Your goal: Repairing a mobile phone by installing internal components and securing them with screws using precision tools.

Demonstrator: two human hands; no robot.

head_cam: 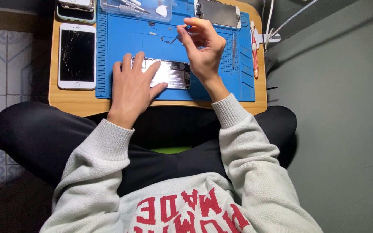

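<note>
Left hand point(134, 86) lies flat, fingers spread, pressing on the opened phone chassis point(171, 74) at the near edge of the blue work mat point(121, 39). Just beyond the chassis, right hand point(203, 45) pinches thin tweezers point(177, 36), tips over the mat. Farther left: cracked white phone point(77, 56) on the wooden table point(72, 101). Far edge: clear parts tray point(137, 8).

Small wooden table point(72, 101), blue work mat point(121, 34), cracked white phone point(77, 56), stacked phones point(76, 9)

Phones point(77, 56): four. Hands point(131, 88): two. Mat point(121, 34): one.
</note>
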